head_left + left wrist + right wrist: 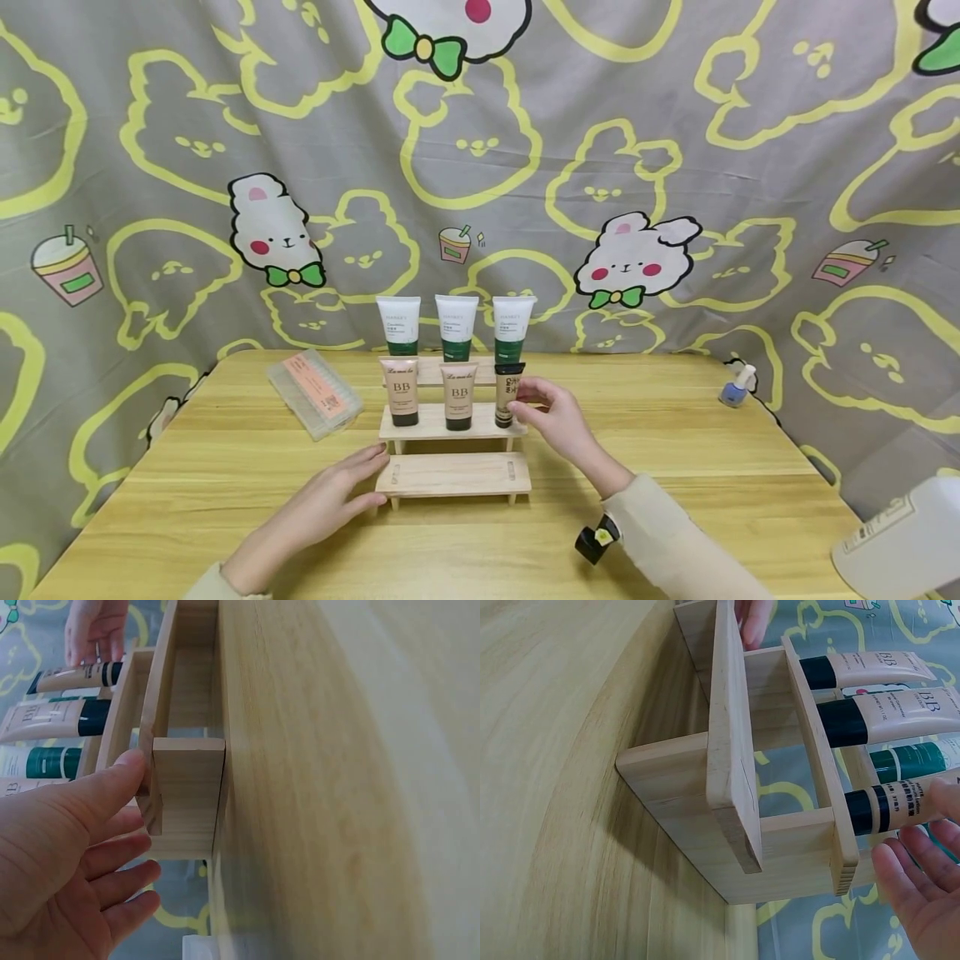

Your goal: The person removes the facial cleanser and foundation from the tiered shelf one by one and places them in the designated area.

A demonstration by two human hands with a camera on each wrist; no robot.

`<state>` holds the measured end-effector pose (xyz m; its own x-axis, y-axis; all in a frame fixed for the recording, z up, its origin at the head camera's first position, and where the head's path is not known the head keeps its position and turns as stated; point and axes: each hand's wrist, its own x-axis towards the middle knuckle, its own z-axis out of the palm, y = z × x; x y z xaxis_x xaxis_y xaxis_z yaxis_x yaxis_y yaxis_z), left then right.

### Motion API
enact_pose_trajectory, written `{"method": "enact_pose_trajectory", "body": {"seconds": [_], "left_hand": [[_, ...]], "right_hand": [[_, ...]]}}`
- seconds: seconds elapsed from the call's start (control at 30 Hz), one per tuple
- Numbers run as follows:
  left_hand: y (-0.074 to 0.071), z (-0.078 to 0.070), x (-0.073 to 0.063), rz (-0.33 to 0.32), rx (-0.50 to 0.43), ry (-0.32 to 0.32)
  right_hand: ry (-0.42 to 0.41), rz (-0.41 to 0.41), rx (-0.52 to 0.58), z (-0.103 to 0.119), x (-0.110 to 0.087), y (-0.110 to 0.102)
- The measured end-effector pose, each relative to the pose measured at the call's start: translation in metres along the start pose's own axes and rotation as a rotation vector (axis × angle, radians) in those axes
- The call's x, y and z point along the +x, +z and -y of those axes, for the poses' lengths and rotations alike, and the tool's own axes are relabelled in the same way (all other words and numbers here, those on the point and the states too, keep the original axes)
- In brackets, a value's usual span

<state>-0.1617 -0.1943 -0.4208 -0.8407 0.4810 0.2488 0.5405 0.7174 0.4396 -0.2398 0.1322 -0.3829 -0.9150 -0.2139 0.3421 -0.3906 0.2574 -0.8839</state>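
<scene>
A three-step wooden display stand (453, 472) stands on the table. My right hand (551, 417) pinches a small black-and-beige foundation tube (902, 805) between thumb and fingers, at the right end of the middle step. The tube stands upright, its black cap end at the step. Beside it on that step are two beige BB cream tubes (459, 396) with dark caps. Three white-and-green tubes (454, 325) line the top step behind. My left hand (330, 492) rests at the left end of the bottom step, fingers loose and the thumb (124, 769) against the wood.
A clear plastic case (315, 393) with an orange label lies left of the stand. At the far right is a blue nail polish bottle (738, 387) with a white cap. A white container (900, 542) stands at the near right. Behind the table hangs a patterned cloth (480, 167).
</scene>
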Motion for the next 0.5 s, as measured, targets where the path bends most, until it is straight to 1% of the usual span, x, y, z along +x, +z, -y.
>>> {"method": "enact_pose_trajectory", "body": {"seconds": [0.07,0.1,0.3,0.5], "left_hand": [[0.0,0.001,0.0,0.006,0.003,0.002],[0.0,0.001,0.0,0.009,0.005,0.003],[-0.001,0.0,0.0,0.012,0.04,0.008],[-0.001,-0.001,0.0,0.009,0.057,0.022]], "right_hand": [[-0.005,-0.006,-0.001,0.0,0.0,0.0],[-0.007,-0.005,-0.006,0.004,0.0,0.0],[0.001,-0.007,-0.047,0.034,-0.007,0.0],[-0.002,-0.008,-0.048,0.036,-0.007,0.0]]}}
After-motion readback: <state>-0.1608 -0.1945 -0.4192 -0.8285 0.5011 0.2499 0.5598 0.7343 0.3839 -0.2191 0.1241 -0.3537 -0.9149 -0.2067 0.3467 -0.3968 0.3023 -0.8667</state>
